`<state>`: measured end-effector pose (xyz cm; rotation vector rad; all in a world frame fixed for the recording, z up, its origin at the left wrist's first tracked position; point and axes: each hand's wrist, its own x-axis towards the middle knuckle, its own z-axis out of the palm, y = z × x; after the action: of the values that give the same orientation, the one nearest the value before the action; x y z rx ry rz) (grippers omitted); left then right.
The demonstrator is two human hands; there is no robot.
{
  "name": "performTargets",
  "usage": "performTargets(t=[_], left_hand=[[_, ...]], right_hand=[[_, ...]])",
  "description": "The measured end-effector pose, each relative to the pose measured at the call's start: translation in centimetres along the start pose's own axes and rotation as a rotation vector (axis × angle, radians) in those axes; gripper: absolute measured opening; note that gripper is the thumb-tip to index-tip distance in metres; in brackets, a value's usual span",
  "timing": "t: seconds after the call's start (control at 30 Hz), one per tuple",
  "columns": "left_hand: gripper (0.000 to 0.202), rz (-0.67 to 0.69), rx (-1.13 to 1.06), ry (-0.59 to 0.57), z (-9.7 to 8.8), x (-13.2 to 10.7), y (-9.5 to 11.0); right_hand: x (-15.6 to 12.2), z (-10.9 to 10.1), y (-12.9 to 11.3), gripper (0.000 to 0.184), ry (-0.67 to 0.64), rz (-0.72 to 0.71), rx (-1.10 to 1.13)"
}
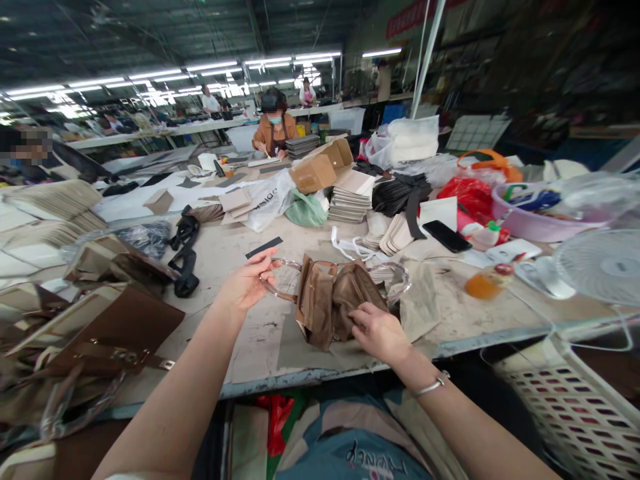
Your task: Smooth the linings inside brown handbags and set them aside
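A small brown handbag [320, 303] stands at the table's near edge, its brown fabric lining [354, 293] showing at the opening. My left hand [253, 277] is closed round one handle [281, 291], a loop wrapped in clear plastic, left of the bag. My right hand [381, 331] has its fingers curled and pressed on the lining at the right; the fingertips are partly hidden in the folds. Beyond the bag, the other plastic-wrapped handle [404, 280] arches to the right. Just past my left fingers, a dark flat strip [264, 247] lies on the table.
Brown bag pieces [100, 327] are heaped at the left, beside black straps [186, 260]. Stacked beige panels [351, 195], a black phone [447, 236], an orange-filled jar [487, 283] and a white fan [607, 267] lie right. A perforated crate [565, 393] stands below; a co-worker [275, 127] sits opposite.
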<state>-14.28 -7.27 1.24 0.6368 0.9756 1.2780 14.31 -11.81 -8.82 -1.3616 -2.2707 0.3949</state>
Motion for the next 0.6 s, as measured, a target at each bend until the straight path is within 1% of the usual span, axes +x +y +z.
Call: performTargets(t=[0.03, 0.17, 0.23, 0.3, 0.37, 0.4, 0.5, 0.53, 0.57, 0.6], left_hand=[[0.024, -0.002, -0.012, 0.001, -0.1, 0.0, 0.0], [0.024, -0.01, -0.016, 0.015, -0.6, -0.3, -0.1], [0.024, 0.008, 0.039, 0.026, -0.8, -0.6, -0.3], [0.026, 0.049, 0.151, 0.03, -1.1, -0.9, -0.5], [0.027, 0.143, 0.375, 0.064, -1.1, -1.3, -0.7], [0.028, 0.221, 0.533, 0.102, -0.9, -1.6, -0.8], [0.037, 0.552, 1.131, 0.231, 0.7, -2.8, -1.2], [0.042, 0.655, 1.328, 0.231, 1.6, -3.3, -1.4], [0.047, 0.733, 1.507, 0.194, 2.6, -3.7, -1.7], [0.051, 0.785, 1.659, 0.122, 3.6, -4.2, -2.2]], right_hand=[[0.0, 0.0, -0.1, 0.019, 0.006, 0.02, 0.004], [0.7, 0.1, 0.3, 0.027, 0.082, 0.138, 0.054], [1.3, -0.1, 0.7, 0.03, 0.125, 0.179, 0.116], [1.9, -0.4, 1.0, 0.04, 0.149, 0.194, 0.202], [2.5, -0.8, 1.2, 0.044, 0.156, 0.211, 0.3], [2.9, -1.0, 1.2, 0.043, 0.157, 0.235, 0.35], [4.0, -1.6, 1.3, 0.041, 0.162, 0.363, 0.502], [4.4, -1.7, 1.2, 0.042, 0.163, 0.406, 0.549], [4.7, -1.9, 1.2, 0.043, 0.162, 0.439, 0.594], [5.0, -2.0, 1.1, 0.042, 0.159, 0.459, 0.634]])
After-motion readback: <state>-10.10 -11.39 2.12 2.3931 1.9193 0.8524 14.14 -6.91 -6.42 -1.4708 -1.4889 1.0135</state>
